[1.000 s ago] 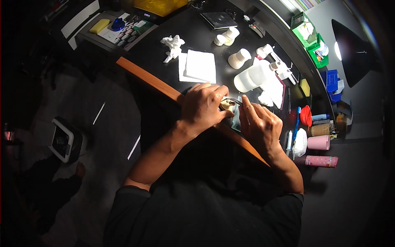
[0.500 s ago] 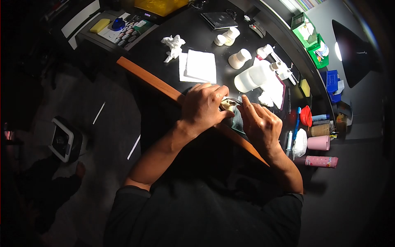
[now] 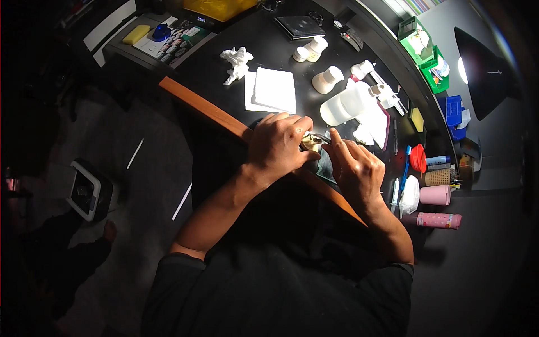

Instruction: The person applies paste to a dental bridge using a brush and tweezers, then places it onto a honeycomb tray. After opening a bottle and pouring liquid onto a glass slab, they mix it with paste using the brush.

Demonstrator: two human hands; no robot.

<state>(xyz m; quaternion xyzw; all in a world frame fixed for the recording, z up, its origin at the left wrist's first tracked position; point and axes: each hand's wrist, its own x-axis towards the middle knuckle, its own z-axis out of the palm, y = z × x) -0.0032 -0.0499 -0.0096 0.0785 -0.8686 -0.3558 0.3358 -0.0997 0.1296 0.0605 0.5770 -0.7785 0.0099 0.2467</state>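
Note:
At the table's wooden front edge, my left hand is closed around a small pale-yellow piece with dark and shiny parts. Most of that piece is hidden by the fingers, so its kind cannot be made out. Opposite, my right hand pinches a thin dark metal tool, its forefinger stretched along it. The tool's tip reaches the pale-yellow piece and appears to touch it. Beneath both hands lies a greenish translucent sheet, partly covered.
Beyond my hands are folded white paper towels, a crumpled tissue, white bottles and a large translucent bottle. Pink cups, a red lid-like item and a blue toothbrush stand right. A lamp shines there.

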